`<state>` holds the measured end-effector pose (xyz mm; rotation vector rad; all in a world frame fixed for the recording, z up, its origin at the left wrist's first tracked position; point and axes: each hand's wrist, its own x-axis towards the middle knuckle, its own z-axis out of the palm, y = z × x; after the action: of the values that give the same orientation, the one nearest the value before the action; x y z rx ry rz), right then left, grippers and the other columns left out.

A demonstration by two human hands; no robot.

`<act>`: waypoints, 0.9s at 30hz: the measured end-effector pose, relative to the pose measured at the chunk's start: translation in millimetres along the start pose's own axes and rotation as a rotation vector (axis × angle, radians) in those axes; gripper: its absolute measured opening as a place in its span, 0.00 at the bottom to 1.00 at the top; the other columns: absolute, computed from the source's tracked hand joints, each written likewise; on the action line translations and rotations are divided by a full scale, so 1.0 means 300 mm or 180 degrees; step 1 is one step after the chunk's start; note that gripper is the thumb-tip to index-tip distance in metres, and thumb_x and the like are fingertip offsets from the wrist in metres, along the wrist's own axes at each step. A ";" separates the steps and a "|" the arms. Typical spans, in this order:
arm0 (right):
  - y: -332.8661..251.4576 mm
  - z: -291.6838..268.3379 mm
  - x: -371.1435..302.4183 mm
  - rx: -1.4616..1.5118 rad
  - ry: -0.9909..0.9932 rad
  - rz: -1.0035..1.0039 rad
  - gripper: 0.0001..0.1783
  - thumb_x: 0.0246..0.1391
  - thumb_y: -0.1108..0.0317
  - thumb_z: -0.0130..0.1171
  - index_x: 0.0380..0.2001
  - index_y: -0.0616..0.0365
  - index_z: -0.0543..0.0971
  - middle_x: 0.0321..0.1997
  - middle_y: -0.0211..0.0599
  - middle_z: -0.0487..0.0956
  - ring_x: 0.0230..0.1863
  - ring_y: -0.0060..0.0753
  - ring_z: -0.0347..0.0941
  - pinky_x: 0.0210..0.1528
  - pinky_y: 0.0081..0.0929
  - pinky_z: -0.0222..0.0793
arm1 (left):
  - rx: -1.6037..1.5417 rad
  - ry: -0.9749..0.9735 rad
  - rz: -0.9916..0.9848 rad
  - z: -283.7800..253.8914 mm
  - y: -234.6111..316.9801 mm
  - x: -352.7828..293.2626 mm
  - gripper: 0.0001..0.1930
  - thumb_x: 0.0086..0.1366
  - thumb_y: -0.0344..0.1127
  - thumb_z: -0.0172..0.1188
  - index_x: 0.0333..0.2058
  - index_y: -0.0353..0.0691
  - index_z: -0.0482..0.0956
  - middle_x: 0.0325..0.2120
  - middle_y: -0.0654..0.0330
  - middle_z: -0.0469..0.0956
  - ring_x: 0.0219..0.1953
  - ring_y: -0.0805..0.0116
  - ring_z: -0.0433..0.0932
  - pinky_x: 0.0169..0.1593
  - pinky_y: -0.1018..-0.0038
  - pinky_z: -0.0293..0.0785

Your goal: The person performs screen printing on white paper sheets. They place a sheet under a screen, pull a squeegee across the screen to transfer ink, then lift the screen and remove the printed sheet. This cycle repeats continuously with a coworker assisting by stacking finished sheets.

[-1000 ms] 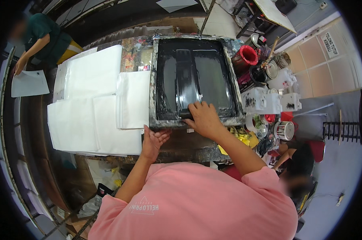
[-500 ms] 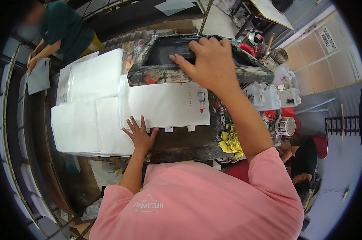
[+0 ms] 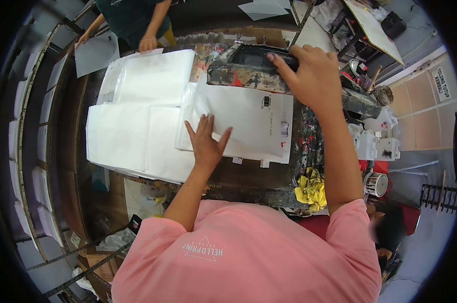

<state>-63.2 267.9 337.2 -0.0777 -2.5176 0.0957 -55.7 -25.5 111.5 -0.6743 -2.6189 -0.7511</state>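
My right hand (image 3: 317,76) grips the near side of an ink-stained screen-printing frame (image 3: 248,76), which stands over the far part of the work spot. Part of the frame is hidden behind that hand and forearm. Spread fingers of my left hand (image 3: 207,142) touch a flat white sheet (image 3: 243,113), perhaps a thin bag, bearing small printed marks near its right end. Its left part is wrinkled and lifted. Under it lies another white piece, and small paper tabs (image 3: 264,164) stick out along the near edge.
White stacks (image 3: 117,131) cover the table's left side. A co-worker (image 3: 132,20) stands beyond, one hand on a translucent sheet (image 3: 97,54). Crumpled yellow paper (image 3: 312,189) lies at the near right corner; stained white containers (image 3: 387,146) and a can (image 3: 376,184) stand right. Shelves line the left.
My left hand has moved from the near edge up onto the white sheet, which is now wrinkled and shifted. The view has swung left. The co-worker has brought one hand to the table.
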 end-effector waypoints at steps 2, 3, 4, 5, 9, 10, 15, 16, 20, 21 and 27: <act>-0.005 0.003 -0.026 0.0009 0.0021 -0.0016 0.35 0.62 0.32 0.59 0.31 0.58 0.88 0.31 0.40 0.83 0.38 0.44 0.79 0.47 0.45 0.61 | 0.0134 -0.0156 -0.0387 -0.041 -0.052 0.030 0.38 0.66 0.55 0.71 0.61 0.27 0.78 0.59 0.39 0.80 0.71 0.46 0.72 0.80 0.38 0.32; -0.009 0.006 -0.039 0.0023 0.0050 -0.0029 0.36 0.62 0.31 0.58 0.31 0.58 0.88 0.31 0.40 0.83 0.39 0.44 0.79 0.47 0.46 0.61 | 0.0241 -0.0001 -0.0298 -0.073 -0.092 0.038 0.37 0.66 0.55 0.70 0.62 0.27 0.78 0.60 0.40 0.80 0.71 0.47 0.71 0.80 0.39 0.32; -0.008 0.007 -0.058 0.0026 0.0017 0.0003 0.37 0.63 0.31 0.58 0.31 0.58 0.88 0.32 0.41 0.83 0.39 0.44 0.79 0.48 0.46 0.61 | 0.0333 -0.0014 -0.0412 -0.114 -0.140 0.036 0.36 0.66 0.52 0.71 0.62 0.29 0.78 0.59 0.42 0.81 0.70 0.47 0.73 0.80 0.37 0.32; -0.006 0.008 -0.075 0.0038 0.0080 -0.0055 0.37 0.63 0.30 0.57 0.30 0.58 0.88 0.32 0.40 0.83 0.39 0.44 0.79 0.48 0.46 0.61 | 0.0511 0.0121 -0.0270 -0.161 -0.193 0.031 0.35 0.65 0.50 0.72 0.62 0.31 0.78 0.57 0.44 0.82 0.68 0.47 0.74 0.79 0.35 0.32; 0.001 0.027 -0.097 0.0016 0.0247 -0.0184 0.38 0.63 0.29 0.57 0.29 0.58 0.88 0.30 0.39 0.82 0.38 0.42 0.78 0.49 0.46 0.62 | 0.1052 0.0124 -0.1467 -0.272 -0.354 0.056 0.36 0.67 0.53 0.71 0.68 0.42 0.75 0.73 0.37 0.63 0.78 0.41 0.57 0.78 0.32 0.31; 0.003 0.031 -0.096 -0.0011 0.0210 -0.0168 0.38 0.63 0.29 0.57 0.29 0.58 0.88 0.30 0.39 0.82 0.38 0.42 0.78 0.50 0.46 0.63 | 0.1548 0.0495 -0.1526 -0.248 -0.346 0.043 0.35 0.68 0.52 0.70 0.70 0.48 0.74 0.76 0.34 0.53 0.80 0.38 0.49 0.77 0.31 0.35; 0.007 0.029 -0.063 -0.0085 0.0069 -0.0116 0.39 0.63 0.29 0.57 0.31 0.58 0.89 0.31 0.40 0.83 0.38 0.42 0.78 0.50 0.45 0.62 | -0.0240 -0.1189 0.1341 0.154 -0.032 -0.179 0.24 0.72 0.39 0.64 0.66 0.48 0.77 0.72 0.52 0.68 0.77 0.46 0.59 0.77 0.32 0.47; 0.010 0.026 -0.053 -0.0061 0.0087 -0.0122 0.39 0.62 0.29 0.57 0.32 0.59 0.89 0.31 0.40 0.83 0.38 0.42 0.78 0.50 0.45 0.62 | -0.0340 -0.1347 0.1196 0.228 0.028 -0.220 0.25 0.74 0.41 0.61 0.68 0.48 0.74 0.73 0.51 0.66 0.78 0.44 0.56 0.78 0.32 0.43; 0.022 0.019 -0.012 -0.0011 -0.0015 -0.0071 0.39 0.61 0.28 0.58 0.34 0.60 0.89 0.32 0.42 0.84 0.38 0.43 0.78 0.50 0.45 0.62 | 0.0057 -0.1707 0.0875 0.377 0.106 -0.274 0.28 0.79 0.47 0.53 0.73 0.49 0.68 0.77 0.50 0.58 0.81 0.42 0.48 0.78 0.30 0.33; 0.024 0.020 -0.004 0.0015 -0.0018 -0.0069 0.39 0.61 0.28 0.58 0.34 0.60 0.89 0.32 0.43 0.84 0.38 0.43 0.78 0.50 0.44 0.62 | -0.0027 -0.1732 0.0915 0.384 0.102 -0.274 0.28 0.79 0.48 0.53 0.74 0.49 0.68 0.78 0.50 0.58 0.81 0.42 0.48 0.78 0.30 0.33; 0.024 0.020 -0.006 0.0145 -0.0077 0.0073 0.39 0.60 0.28 0.59 0.33 0.61 0.89 0.32 0.43 0.84 0.40 0.45 0.78 0.51 0.44 0.62 | -0.0070 -0.1683 0.0971 0.388 0.085 -0.285 0.29 0.79 0.48 0.51 0.75 0.49 0.66 0.79 0.51 0.56 0.81 0.42 0.48 0.77 0.30 0.33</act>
<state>-65.0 274.7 330.5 -0.0876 -2.5378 0.1642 7.6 29.5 -9.0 -1.4045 -2.8515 -0.5652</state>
